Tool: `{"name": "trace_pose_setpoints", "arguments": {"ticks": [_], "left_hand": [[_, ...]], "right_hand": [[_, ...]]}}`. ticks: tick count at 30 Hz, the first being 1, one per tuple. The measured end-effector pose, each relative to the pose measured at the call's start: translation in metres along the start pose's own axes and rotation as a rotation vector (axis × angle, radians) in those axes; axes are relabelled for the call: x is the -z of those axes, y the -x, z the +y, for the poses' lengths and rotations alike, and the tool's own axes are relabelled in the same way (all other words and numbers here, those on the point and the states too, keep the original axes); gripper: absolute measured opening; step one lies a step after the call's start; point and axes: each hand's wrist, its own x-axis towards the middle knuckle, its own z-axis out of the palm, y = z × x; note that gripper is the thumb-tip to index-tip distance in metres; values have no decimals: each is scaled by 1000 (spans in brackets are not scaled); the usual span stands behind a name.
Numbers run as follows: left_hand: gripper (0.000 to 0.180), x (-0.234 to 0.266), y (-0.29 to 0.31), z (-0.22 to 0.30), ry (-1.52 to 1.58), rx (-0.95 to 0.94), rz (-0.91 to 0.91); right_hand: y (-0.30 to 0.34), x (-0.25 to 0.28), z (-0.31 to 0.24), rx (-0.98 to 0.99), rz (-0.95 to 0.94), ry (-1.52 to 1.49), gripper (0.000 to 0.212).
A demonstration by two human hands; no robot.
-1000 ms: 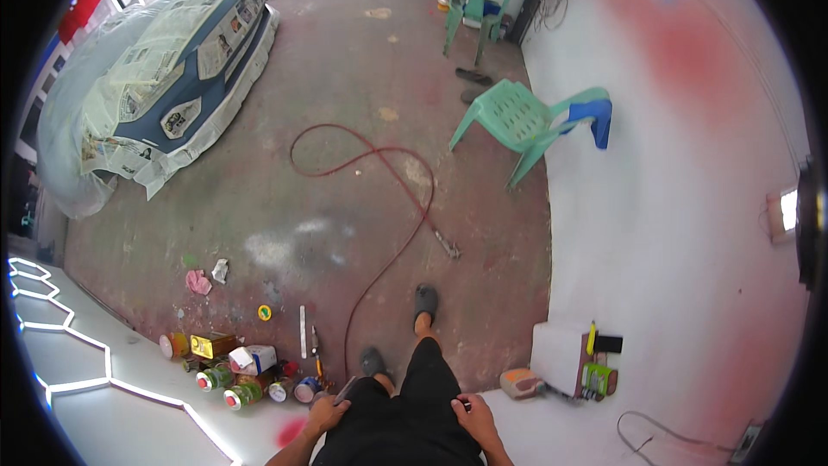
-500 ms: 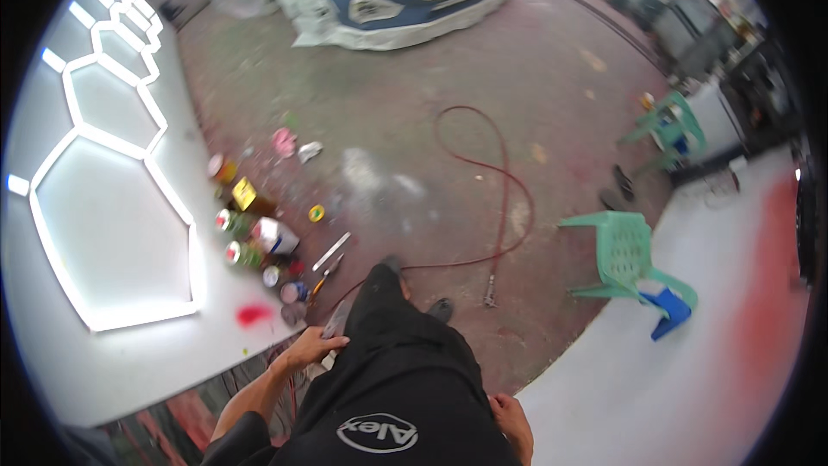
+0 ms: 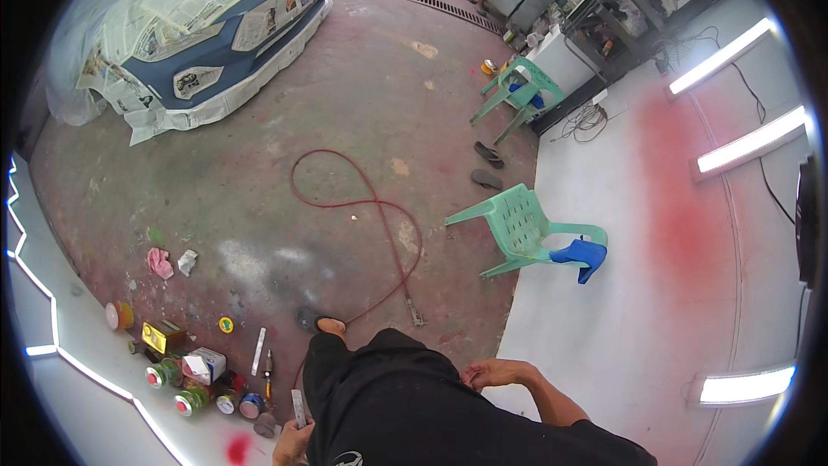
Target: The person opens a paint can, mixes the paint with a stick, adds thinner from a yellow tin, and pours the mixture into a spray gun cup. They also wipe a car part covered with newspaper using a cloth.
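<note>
My left hand [image 3: 295, 442] is low in the view, beside the left side of my black clothing. Its fingers are closed round a narrow flat greyish strip [image 3: 298, 407], whose end points away from me; its exact kind is unclear. At my waist on the right is my right hand [image 3: 488, 374], fingers curled in against the black clothing [image 3: 414, 414]. Whatever those fingers may hold is hidden. Nearest the left hand on the floor stand several paint cans [image 3: 191, 399], with a white strip [image 3: 259, 352] and a thin orange-and-dark tool [image 3: 268, 375] lying by them.
A red hose [image 3: 379, 200] loops over the floor ahead. To the right stands a green plastic chair [image 3: 517, 223] with a blue cloth [image 3: 583, 257] on its arm. Sandals [image 3: 488, 155] and another green chair [image 3: 524, 91] lie beyond. A paper-masked blue bumper [image 3: 250, 34] is far left.
My view has swung to the right, so the cans and bumper sit further left. My right hand has come up to my waist. The left hand still holds the greyish strip.
</note>
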Motion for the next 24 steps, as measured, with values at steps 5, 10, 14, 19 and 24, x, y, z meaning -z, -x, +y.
{"name": "trace_pose_setpoints", "arguments": {"ticks": [5, 10, 14, 19, 24], "left_hand": [[23, 47, -31, 66, -132, 56, 66], [23, 86, -54, 167, -377, 86, 94], [23, 112, -79, 254, -558, 67, 118], [23, 118, -114, 317, -720, 84, 94], [23, 129, -136, 378, -763, 37, 137]], "right_hand": [[24, -18, -133, -67, 39, 123, 64], [32, -63, -173, -44, 187, 141, 51], [42, -126, -191, -132, 213, 0, 36], [39, -223, -173, -183, 570, -182, 34], [20, -250, -174, 21, 740, -299, 24]]}}
